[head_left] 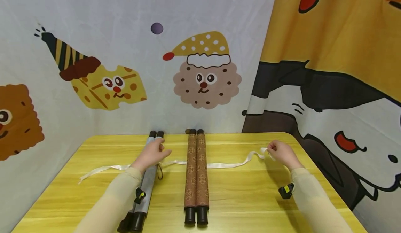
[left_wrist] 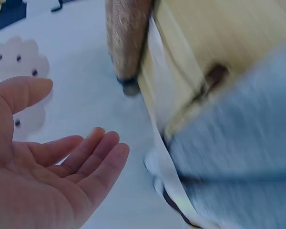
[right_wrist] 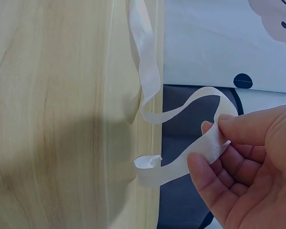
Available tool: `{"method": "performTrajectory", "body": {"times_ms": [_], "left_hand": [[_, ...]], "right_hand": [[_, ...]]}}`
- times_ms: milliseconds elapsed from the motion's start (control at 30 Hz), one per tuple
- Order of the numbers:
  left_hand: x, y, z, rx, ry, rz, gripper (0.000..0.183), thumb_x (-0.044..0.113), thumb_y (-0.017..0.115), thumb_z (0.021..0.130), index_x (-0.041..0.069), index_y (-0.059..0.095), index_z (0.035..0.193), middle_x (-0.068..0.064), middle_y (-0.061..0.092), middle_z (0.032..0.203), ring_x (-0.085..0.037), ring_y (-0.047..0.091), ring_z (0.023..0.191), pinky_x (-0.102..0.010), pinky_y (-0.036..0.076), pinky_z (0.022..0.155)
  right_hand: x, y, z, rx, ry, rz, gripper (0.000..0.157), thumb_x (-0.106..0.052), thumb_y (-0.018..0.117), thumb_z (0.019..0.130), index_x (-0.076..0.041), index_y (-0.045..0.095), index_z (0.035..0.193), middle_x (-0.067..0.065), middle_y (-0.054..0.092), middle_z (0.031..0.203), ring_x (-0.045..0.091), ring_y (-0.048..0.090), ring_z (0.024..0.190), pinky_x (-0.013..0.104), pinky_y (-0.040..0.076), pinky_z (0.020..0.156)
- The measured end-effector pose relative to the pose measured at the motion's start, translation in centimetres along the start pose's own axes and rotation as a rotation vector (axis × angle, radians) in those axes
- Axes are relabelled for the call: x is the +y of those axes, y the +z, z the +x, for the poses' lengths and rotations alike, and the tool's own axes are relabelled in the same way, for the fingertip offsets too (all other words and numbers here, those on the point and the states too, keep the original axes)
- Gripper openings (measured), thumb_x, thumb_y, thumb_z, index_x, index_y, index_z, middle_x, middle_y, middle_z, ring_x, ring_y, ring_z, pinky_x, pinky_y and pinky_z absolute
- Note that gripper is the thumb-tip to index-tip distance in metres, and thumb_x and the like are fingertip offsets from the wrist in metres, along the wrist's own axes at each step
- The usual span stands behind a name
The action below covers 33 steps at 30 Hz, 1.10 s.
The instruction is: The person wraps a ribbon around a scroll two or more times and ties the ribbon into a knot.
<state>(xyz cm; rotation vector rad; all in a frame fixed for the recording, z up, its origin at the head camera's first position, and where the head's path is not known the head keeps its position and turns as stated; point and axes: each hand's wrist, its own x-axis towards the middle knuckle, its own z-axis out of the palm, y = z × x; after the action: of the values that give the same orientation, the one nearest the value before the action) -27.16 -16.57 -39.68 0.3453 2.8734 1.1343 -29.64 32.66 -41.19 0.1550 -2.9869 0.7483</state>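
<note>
My right hand (head_left: pixel 283 153) pinches a white ribbon (head_left: pixel 225 165) near its end, raised over the table's right side. In the right wrist view, thumb and fingers grip the ribbon (right_wrist: pixel 145 62), its tail curling below them. From there it runs left, passes beneath a brown patterned double-rolled scroll (head_left: pixel 196 170), and comes out beyond a grey-blue scroll (head_left: pixel 149 184) at the left. My left hand (head_left: pixel 152 154) hovers over the grey-blue scroll, holding nothing, with fingers loosely bent in the left wrist view. Both scrolls have dark end knobs. Part of the grey-blue one is hidden behind my left arm.
The wooden table (head_left: pixel 241 198) ends at the back against a printed curtain (head_left: pixel 125 121) with cartoon figures. A thin dark cord loop (head_left: pixel 160 172) lies beside the grey-blue scroll. Small black-and-yellow devices sit at both wrists.
</note>
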Motion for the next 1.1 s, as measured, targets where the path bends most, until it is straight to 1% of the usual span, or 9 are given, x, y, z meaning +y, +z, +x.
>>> {"method": "performTrajectory", "body": {"times_ms": [100, 167, 267, 467, 633, 767, 933, 1000, 1100], "left_hand": [[-1.7, -1.1, -0.4, 0.000, -0.008, 0.015, 0.058, 0.021, 0.062, 0.097, -0.014, 0.043, 0.139, -0.031, 0.058, 0.118, -0.044, 0.058, 0.105, -0.051, 0.050, 0.084], [-2.8, -2.0, -0.7, 0.008, -0.014, 0.029, 0.057, 0.022, 0.062, 0.097, -0.015, 0.045, 0.137, -0.033, 0.055, 0.127, -0.046, 0.055, 0.113, -0.053, 0.049, 0.089], [-4.5, -3.5, -1.2, 0.024, -0.033, 0.054, 0.055, 0.023, 0.062, 0.097, -0.015, 0.048, 0.134, -0.035, 0.053, 0.130, -0.048, 0.055, 0.114, -0.054, 0.048, 0.091], [-7.8, -6.6, -2.5, 0.039, -0.061, 0.179, 0.054, 0.022, 0.064, 0.095, -0.018, 0.051, 0.128, -0.037, 0.053, 0.127, -0.052, 0.055, 0.111, -0.058, 0.048, 0.088], [-10.3, -8.2, -3.2, 0.017, -0.041, 0.300, 0.051, 0.019, 0.068, 0.091, -0.019, 0.055, 0.123, -0.037, 0.057, 0.121, -0.053, 0.056, 0.107, -0.060, 0.047, 0.086], [-11.6, -8.7, -3.7, -0.011, -0.064, 0.315, 0.047, 0.017, 0.070, 0.090, -0.019, 0.058, 0.118, -0.036, 0.060, 0.116, -0.052, 0.057, 0.104, -0.061, 0.047, 0.086], [-12.8, -8.3, -4.1, -0.028, -0.155, 0.295, 0.039, 0.017, 0.071, 0.089, -0.015, 0.063, 0.111, -0.032, 0.064, 0.108, -0.049, 0.060, 0.098, -0.059, 0.048, 0.083], [-13.4, -8.1, -4.2, -0.032, -0.173, 0.297, 0.035, 0.015, 0.073, 0.087, -0.013, 0.065, 0.106, -0.028, 0.066, 0.103, -0.044, 0.062, 0.092, -0.058, 0.049, 0.080], [-14.2, -7.8, -4.3, -0.037, -0.169, 0.300, 0.027, 0.011, 0.076, 0.083, -0.009, 0.066, 0.097, -0.020, 0.067, 0.092, -0.035, 0.062, 0.082, -0.055, 0.050, 0.076]], "right_hand": [[0.0, -0.1, -0.1, -0.003, -0.001, 0.000, 0.016, -0.012, 0.062, 0.096, 0.004, 0.060, 0.097, 0.011, 0.060, 0.084, 0.024, 0.052, 0.071, 0.038, 0.045, 0.063], [0.1, -0.2, -0.2, 0.000, 0.000, -0.001, 0.016, -0.012, 0.062, 0.096, 0.004, 0.059, 0.097, 0.011, 0.060, 0.084, 0.023, 0.052, 0.071, 0.037, 0.045, 0.063], [0.2, -0.2, -0.2, 0.007, -0.003, -0.004, 0.016, -0.012, 0.062, 0.096, 0.003, 0.059, 0.095, 0.010, 0.059, 0.082, 0.023, 0.052, 0.070, 0.036, 0.044, 0.062], [0.6, -0.2, -0.3, 0.009, -0.010, -0.003, 0.015, -0.012, 0.063, 0.096, 0.003, 0.059, 0.094, 0.009, 0.058, 0.081, 0.022, 0.051, 0.069, 0.035, 0.043, 0.061], [0.8, -0.3, -0.4, 0.009, 0.002, -0.002, 0.017, -0.013, 0.063, 0.096, 0.003, 0.059, 0.096, 0.010, 0.059, 0.082, 0.022, 0.051, 0.070, 0.035, 0.043, 0.062], [0.7, -0.3, -0.5, 0.011, 0.004, -0.003, 0.017, -0.013, 0.063, 0.096, 0.003, 0.059, 0.096, 0.010, 0.059, 0.083, 0.023, 0.052, 0.071, 0.036, 0.044, 0.062], [0.6, -0.1, -0.6, 0.013, 0.001, -0.005, 0.017, -0.012, 0.063, 0.095, 0.005, 0.060, 0.097, 0.011, 0.061, 0.085, 0.023, 0.052, 0.071, 0.036, 0.045, 0.062], [0.6, 0.0, -0.5, 0.010, -0.001, -0.002, 0.017, -0.012, 0.063, 0.095, 0.005, 0.061, 0.097, 0.011, 0.061, 0.085, 0.022, 0.053, 0.071, 0.037, 0.046, 0.062], [0.7, 0.1, -0.6, 0.002, 0.005, 0.000, 0.017, -0.013, 0.063, 0.096, 0.004, 0.061, 0.098, 0.010, 0.061, 0.085, 0.022, 0.053, 0.071, 0.036, 0.045, 0.062]]}}
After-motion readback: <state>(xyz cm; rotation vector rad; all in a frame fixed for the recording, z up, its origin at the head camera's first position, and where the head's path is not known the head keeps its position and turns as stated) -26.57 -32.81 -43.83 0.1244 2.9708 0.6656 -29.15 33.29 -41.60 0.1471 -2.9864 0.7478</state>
